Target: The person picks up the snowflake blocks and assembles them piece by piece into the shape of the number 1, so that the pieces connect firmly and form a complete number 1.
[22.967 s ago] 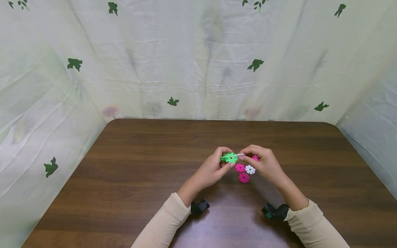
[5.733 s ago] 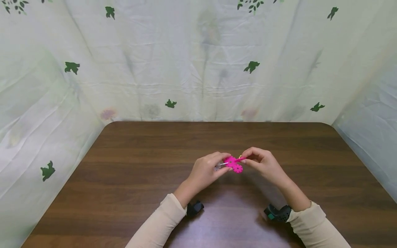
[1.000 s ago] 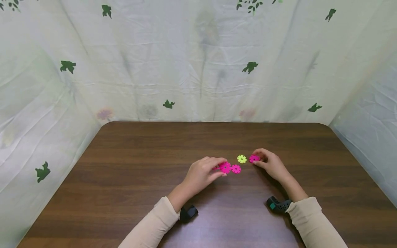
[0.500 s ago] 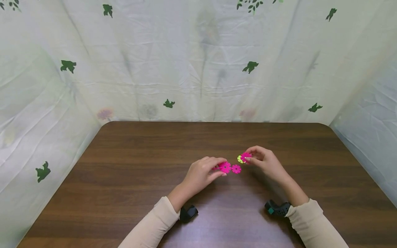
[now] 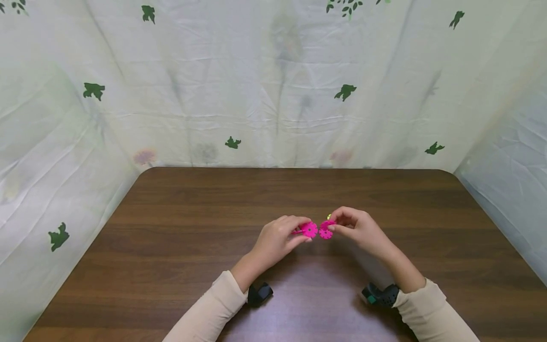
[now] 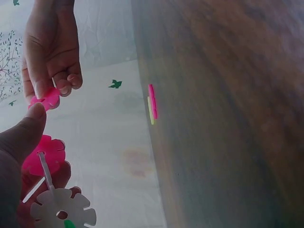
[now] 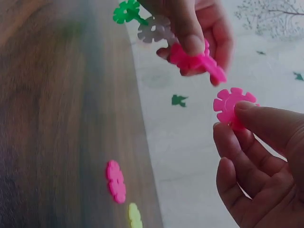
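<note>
My left hand (image 5: 279,237) holds a chain of notched plastic discs joined at their slots. A pink disc (image 5: 309,230) is at its near end. A whitish disc (image 6: 61,211) and a green disc (image 7: 126,11) follow behind, mostly hidden by the hand in the head view. My right hand (image 5: 359,230) pinches a single pink disc (image 7: 228,107) between thumb and fingers, close to the chain's pink end but apart from it. Beneath the hands, another pink disc (image 5: 325,233) lies flat on the table, with a yellow disc (image 5: 329,216) behind it, partly covered by the right fingers.
The brown wooden table (image 5: 213,204) spreads around both hands. A pale cloth (image 5: 256,95) with green leaf shapes hangs behind it and along the sides. Both wrists carry black camera mounts.
The right hand has lifted a pink disc from the table's right and brought it left past the yellow one. Loose pink and white discs seen much earlier are fewer; the left hand barely moved lately.
</note>
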`<action>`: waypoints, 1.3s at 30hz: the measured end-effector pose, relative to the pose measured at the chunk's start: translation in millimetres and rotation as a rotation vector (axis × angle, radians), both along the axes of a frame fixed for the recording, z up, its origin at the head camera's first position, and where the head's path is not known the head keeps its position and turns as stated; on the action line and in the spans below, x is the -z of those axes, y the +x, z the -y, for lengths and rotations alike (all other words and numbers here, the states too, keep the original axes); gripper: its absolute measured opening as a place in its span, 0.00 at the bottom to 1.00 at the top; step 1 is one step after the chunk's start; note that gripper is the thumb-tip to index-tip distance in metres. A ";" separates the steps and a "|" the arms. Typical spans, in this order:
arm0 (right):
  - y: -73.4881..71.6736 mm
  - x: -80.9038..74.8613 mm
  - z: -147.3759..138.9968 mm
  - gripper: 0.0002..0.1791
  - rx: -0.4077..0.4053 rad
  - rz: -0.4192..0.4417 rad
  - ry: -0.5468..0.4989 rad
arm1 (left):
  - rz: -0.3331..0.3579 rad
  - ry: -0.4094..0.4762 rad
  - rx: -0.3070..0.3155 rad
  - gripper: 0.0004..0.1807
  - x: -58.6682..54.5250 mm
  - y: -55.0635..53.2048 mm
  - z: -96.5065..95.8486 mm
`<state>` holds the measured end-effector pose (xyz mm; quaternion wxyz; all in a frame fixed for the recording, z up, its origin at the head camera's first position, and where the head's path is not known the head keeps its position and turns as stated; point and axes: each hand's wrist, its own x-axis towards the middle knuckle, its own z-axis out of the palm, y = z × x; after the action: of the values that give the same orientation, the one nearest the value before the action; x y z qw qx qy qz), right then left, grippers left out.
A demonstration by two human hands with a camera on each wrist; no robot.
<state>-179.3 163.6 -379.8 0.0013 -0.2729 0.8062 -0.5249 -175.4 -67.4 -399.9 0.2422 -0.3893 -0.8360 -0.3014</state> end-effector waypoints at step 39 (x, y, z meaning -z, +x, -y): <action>25.1 -21.2 27.5 0.09 0.067 -0.251 -0.007 | 0.034 -0.014 0.035 0.21 -0.1 -1.7 1.2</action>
<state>-154.2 136.1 -358.6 -0.1180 -0.3094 0.8069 -0.4891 -177.1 -68.5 -399.8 0.2201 -0.4002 -0.8352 -0.3065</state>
